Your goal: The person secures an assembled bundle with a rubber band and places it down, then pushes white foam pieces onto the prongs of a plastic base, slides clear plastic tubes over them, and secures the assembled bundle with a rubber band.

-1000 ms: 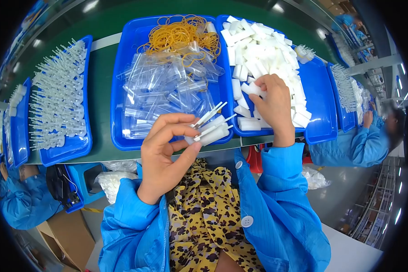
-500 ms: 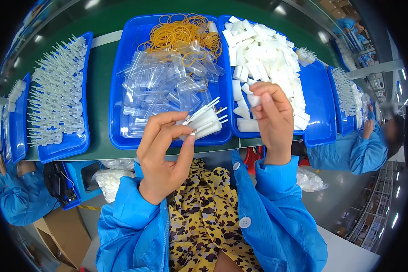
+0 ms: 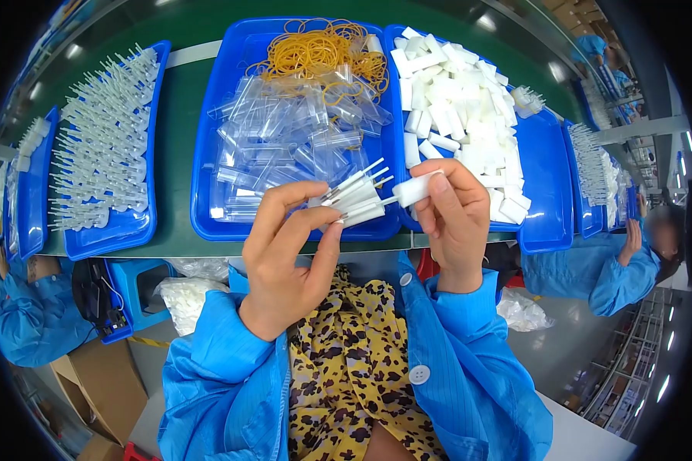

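Observation:
My left hand (image 3: 296,246) pinches a bundle of several white sticks with white sleeves (image 3: 357,201), their thin tips fanned toward the right. Between the thumb and fingers of my right hand (image 3: 455,219) is a white foam block (image 3: 417,189); its left end meets a thin stick tip of the bundle. Both hands are over the near edges of two blue trays. The left tray (image 3: 204,165) holds clear plastic sleeves (image 3: 284,131) and yellow rubber bands (image 3: 315,52). In the right one lie many white foam blocks (image 3: 469,107).
A blue tray of white stick pieces (image 3: 104,138) stands at the left on the green table (image 3: 181,154). Another blue tray (image 3: 546,177) is at the right. Co-workers in blue sit at both sides (image 3: 600,265) (image 3: 38,315). Plastic bags (image 3: 186,303) lie below the table.
My right hand has taken a foam block from the pile and moved it left and down to the bundle. My left hand keeps its grip. The co-worker's hand at the right has moved.

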Motion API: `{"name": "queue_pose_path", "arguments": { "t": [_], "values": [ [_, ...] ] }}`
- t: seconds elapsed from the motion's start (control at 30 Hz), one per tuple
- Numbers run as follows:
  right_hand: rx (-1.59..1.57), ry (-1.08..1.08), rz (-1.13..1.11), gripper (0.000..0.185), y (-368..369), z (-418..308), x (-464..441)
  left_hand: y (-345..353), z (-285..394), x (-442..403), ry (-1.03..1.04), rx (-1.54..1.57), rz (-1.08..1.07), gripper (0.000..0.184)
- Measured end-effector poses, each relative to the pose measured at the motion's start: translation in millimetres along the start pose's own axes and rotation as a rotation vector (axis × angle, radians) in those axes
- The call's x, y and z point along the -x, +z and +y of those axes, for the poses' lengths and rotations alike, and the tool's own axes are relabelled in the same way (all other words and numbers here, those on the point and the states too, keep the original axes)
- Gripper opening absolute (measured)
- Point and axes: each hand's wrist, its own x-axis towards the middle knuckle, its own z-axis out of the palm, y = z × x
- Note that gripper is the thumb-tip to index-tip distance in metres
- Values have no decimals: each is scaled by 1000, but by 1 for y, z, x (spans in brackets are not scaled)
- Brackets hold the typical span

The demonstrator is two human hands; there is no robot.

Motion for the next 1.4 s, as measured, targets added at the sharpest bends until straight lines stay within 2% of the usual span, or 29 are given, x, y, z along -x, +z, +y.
{"name": "queue_pose_path", "arguments": {
  "t": [0.17,0.2,0.23,0.4,0.5,0.53,0.6,0.63,0.73,0.8,0.93,1.03,1.13,1.17,1.23,1.27,1.33,1.4],
  "values": [
    [-125,69,-84,23,-4,-3,1,-3,1,1,12,-55,-20,15],
    [-124,69,-84,23,-3,-4,1,-3,3,2,-43,-27,-25,14],
    [-59,57,-55,23,0,-4,3,-3,4,3,-98,2,-31,12],
    [214,6,-30,22,12,-9,9,-2,5,2,-82,-20,-39,13],
    [452,-205,-183,24,11,-4,10,-1,6,3,-79,-31,-50,15],
    [450,-204,-183,24,10,-1,9,-1,6,3,-73,-38,-56,17],
    [630,-479,-95,23,12,5,6,0,2,1,-13,-36,-44,20],
    [630,-479,-96,23,13,7,6,0,1,1,45,-34,-31,24],
    [447,-429,35,21,14,11,9,0,3,4,-11,7,-65,29],
    [513,-447,-38,20,12,10,11,0,2,5,-22,-2,-69,31],
    [572,-499,-1,22,18,12,19,1,2,6,-64,26,-75,35],
    [436,-429,-92,27,18,17,19,2,0,6,-81,43,-63,37],
    [461,-470,-194,26,1,9,5,4,-2,6,-116,90,-80,37],
    [438,-458,-102,23,-4,5,-3,3,-4,6,-126,99,-87,33],
    [665,-508,158,22,-19,1,-33,1,-7,7,-168,136,-125,31],
    [668,-511,165,22,-32,5,-47,0,-8,8,-219,167,-162,29],
    [1333,-591,316,27,-55,17,-70,0,-3,7,-238,219,-178,27],
    [1413,-515,330,26,-53,21,-71,-1,5,5,-394,391,-181,23]
  ]
}}
